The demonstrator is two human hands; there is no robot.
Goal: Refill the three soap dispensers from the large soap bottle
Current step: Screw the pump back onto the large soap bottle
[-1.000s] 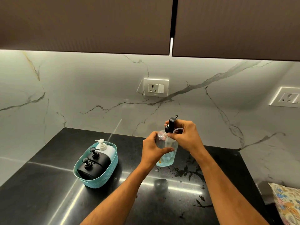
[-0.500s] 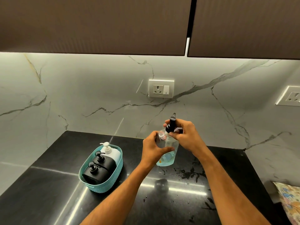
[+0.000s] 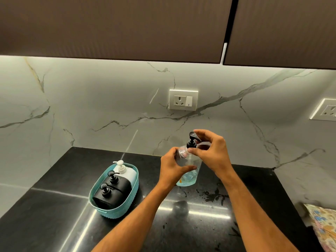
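1. Right hand (image 3: 211, 153), just right of frame centre: its fingertips (image 3: 190, 150) pinch the collar of the black pump (image 3: 191, 141), fingers curled over the nozzle.
2. Left hand (image 3: 174, 167) wraps the clear bottle (image 3: 189, 176) from the left, holding it upright on the black counter (image 3: 54, 206).
3. The pump's axis runs straight up from the neck, so unscrewing likely falls to the right hand.
4. Three dispensers (image 3: 113, 186) wait in the teal basket (image 3: 127, 204), lower left, well apart.

Under-cabinet strip light, counter (image 3: 54, 206) glare (edges warped).
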